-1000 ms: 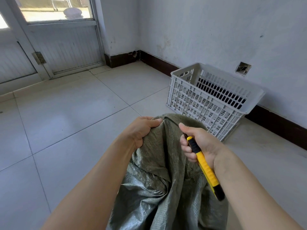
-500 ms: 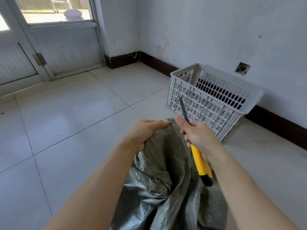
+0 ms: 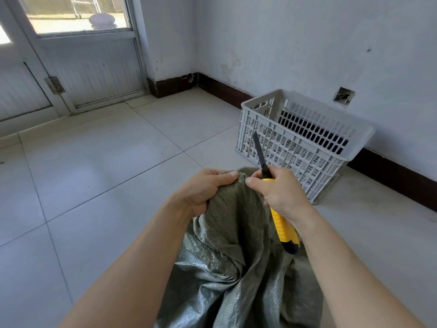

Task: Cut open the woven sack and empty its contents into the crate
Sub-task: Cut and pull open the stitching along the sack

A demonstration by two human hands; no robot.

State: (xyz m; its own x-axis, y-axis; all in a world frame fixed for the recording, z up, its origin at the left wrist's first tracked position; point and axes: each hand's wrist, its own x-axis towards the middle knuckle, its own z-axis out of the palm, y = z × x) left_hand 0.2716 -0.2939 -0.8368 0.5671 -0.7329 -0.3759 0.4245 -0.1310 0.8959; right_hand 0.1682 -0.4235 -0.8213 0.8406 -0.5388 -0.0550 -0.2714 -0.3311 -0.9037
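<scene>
woven sack (image 3: pixel 236 235) — base cut off | left fingers (image 3: pixel 223 175) grasp its top | right fingers (image 3: pixel 254 182) grasp knife (image 3: pixel 282 229)

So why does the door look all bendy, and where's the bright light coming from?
Head view: the wide-angle lens bends the door near the left edge; daylight pours through its window pane, washed out white; it leaves a soft sheen on the floor tiles and the woven sack.

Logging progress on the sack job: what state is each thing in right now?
woven sack: top bunched, contents unseen
utility knife: blade extended, pointing upward
crate: upright, nothing visible inside
door: closed
left hand: grips sack top
right hand: grips knife handle
</scene>
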